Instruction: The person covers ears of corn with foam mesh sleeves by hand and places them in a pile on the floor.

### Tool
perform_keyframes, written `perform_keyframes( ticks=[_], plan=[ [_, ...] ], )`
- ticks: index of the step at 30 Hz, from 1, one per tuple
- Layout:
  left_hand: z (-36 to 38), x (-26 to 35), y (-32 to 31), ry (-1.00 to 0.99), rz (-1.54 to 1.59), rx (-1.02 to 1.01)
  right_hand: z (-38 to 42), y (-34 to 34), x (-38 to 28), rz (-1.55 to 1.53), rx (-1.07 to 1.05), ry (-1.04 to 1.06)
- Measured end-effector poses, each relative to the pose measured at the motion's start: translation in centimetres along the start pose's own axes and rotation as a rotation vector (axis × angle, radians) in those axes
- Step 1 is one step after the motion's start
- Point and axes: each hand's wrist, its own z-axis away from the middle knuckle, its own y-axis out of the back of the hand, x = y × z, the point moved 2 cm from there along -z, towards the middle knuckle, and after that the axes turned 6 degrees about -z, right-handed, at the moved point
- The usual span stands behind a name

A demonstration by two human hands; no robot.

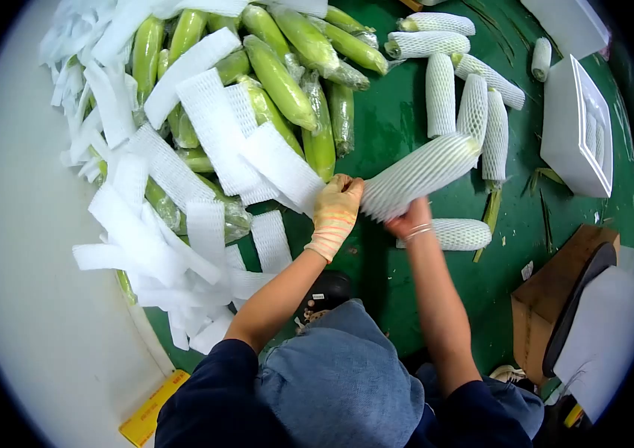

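In front of me, an ear of corn in a white foam net sleeve is held at a slant, its tip up to the right. My bare right hand grips it from below near its lower end; some fingers are hidden behind the net. My left hand, in a pale striped glove, has its fingers pinched together at the sleeve's lower edge. Just left of that glove lies a flat foam net sleeve. Another netted ear of corn lies beyond my right wrist.
Green corn ears in clear film are heaped at upper left, with loose foam sleeves over them. Several netted ears lie at upper right on the green surface. A white foam box and a cardboard box stand right.
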Motion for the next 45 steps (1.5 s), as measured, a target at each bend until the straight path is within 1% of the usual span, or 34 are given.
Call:
perform_keyframes(
  ticks=[1, 2, 3, 5, 7, 8, 9, 10, 12, 13, 15, 17, 19, 21, 23, 25, 26, 27, 29, 30, 31, 32, 33, 34, 35, 36, 37, 38, 39, 40, 41, 43, 44, 45],
  plan=[
    [-0.1, -0.8, 0.0, 0.005, -0.001, 0.004, -0.8, -0.2, -2.1, -0.125, -0.064, 0.11],
    [-0.1, -1.5, 0.2, -0.024, 0.067, 0.037, -2.4, 1.6, -4.3, -0.196, -0.611, -0.044],
    [-0.2, -1.8, 0.6, -0.057, 0.138, 0.074, -1.1, -0.6, -3.5, -0.225, -0.817, 0.017],
    [0.7, -2.1, 1.8, 0.017, 0.091, 0.149, 2.2, -6.0, -0.2, -0.227, -0.807, 0.089],
    [1.6, -2.9, 2.5, -0.179, -0.015, 0.194, 3.1, -11.4, 4.6, 0.336, -0.693, 0.308],
    [2.3, -2.4, 2.9, -0.152, 0.052, 0.158, 2.3, -13.4, 7.2, 0.8, -0.662, 0.566],
    [1.9, -5.6, 1.7, -0.28, -0.058, 0.147, 1.6, -15.2, 9.2, 1.268, -0.599, 0.825],
    [1.8, -5.5, 2.4, -0.283, -0.061, 0.147, 0.3, -16.1, 10.5, 1.264, -0.599, 0.827],
    [1.7, -4.5, 3.7, -0.307, -0.485, 0.016, -2.2, -16.5, 12.1, 1.69, -0.624, 1.096],
    [1.7, -4.7, 4.5, -0.317, -0.482, 0.011, -1.7, -16.4, 11.2, 1.69, -0.612, 1.105],
    [2.2, -5.5, 6.2, -0.231, -0.521, 0.303, 0.2, -14.3, 6.4, 1.472, -0.414, 1.187],
    [3.3, -6.7, 8.2, 0.053, -0.614, 0.142, 0.1, -9.4, 2.1, 1.157, -0.273, 0.859],
    [4.8, -6.9, 10.6, 0.235, -0.535, 0.126, -0.3, -4.2, -1.1, 0.874, -0.147, 0.811],
    [6.5, -7.4, 11.6, 0.371, -0.609, -0.041, 1.3, -2.3, -2.9, 0.643, -0.124, 0.759],
    [8.5, -4.1, 11.7, 0.261, -0.612, -0.397, 2.7, -3.0, -2.5, 0.274, -0.141, 0.524],
    [9.3, 0.5, 10.6, 0.371, 0.254, -0.675, 2.4, -2.6, -2.1, 0.14, -0.6, 0.197],
    [8.2, 2.8, 10.3, 0.15, 0.36, -0.475, 1.4, -3.1, -1.3, 0.072, -0.784, 0.052],
    [6.6, 4.8, 10.0, -0.072, 0.457, -0.271, 1.7, -4.9, -0.5, 0.195, -0.853, 0.048],
    [2.1, 8.1, 10.0, -0.504, 0.142, 0.205, 4.4, -10.9, 1.2, 0.464, -0.612, 0.15],
    [-0.3, 7.9, 9.6, -0.61, 0.056, 0.236, 2.7, -12.2, 1.6, 0.566, -0.636, 0.194],
    [-2.1, 7.8, 10.0, -0.592, 0.077, 0.213, 0.7, -13.4, 1.9, 0.668, -0.656, 0.24],
    [-3.9, 7.7, 10.4, -0.574, 0.098, 0.191, 0.0, -14.9, 2.5, 0.423, -0.749, 0.326],
    [-5.4, 8.0, 11.3, -0.43, 0.221, 0.115, -2.2, -15.8, 2.3, 0.571, -0.768, 0.524],
    [-7.4, 8.5, 11.0, -0.144, 0.625, 0.109, -4.3, -16.7, 2.0, 0.71, -0.754, 0.732],
    [-8.7, 8.3, 11.0, -0.277, 1.104, -0.034, -5.2, -18.1, 2.3, 0.598, -0.666, 0.662],
    [-10.8, 7.5, 11.2, -0.201, 1.102, 0.114, -6.1, -19.4, 2.6, 0.475, -0.578, 0.6],
    [-12.3, 6.0, 11.2, -0.12, 1.098, 0.265, -5.2, -20.4, 2.8, 0.063, -0.489, 0.276],
    [-13.1, 3.4, 11.2, -0.302, 0.742, 0.363, -7.3, -19.7, 3.1, 0.231, -0.476, 0.266],
    [-12.0, 3.6, 11.1, -0.251, 0.493, 0.488, -9.7, -18.7, 3.6, 0.399, -0.465, 0.254],
    [-10.8, 3.9, 11.0, -0.173, 0.244, 0.606, -9.9, -18.2, 4.1, 0.846, -0.437, 0.487],
    [-8.7, 4.6, 10.8, -0.147, 0.142, 0.61, -8.8, -18.2, 4.6, 1.102, -0.394, 0.641],
    [-7.4, 4.1, 11.2, -0.126, -0.034, 0.638, -8.1, -17.8, 5.2, 1.357, -0.564, 0.696],
    [-6.9, 3.7, 11.1, 0.063, -0.076, 0.484, -7.6, -17.2, 5.5, 1.345, -0.549, 0.675],
    [-6.6, 3.8, 10.5, 0.065, -0.08, 0.478, -6.9, -16.4, 5.5, 1.341, -0.543, 0.671]
  ],
)
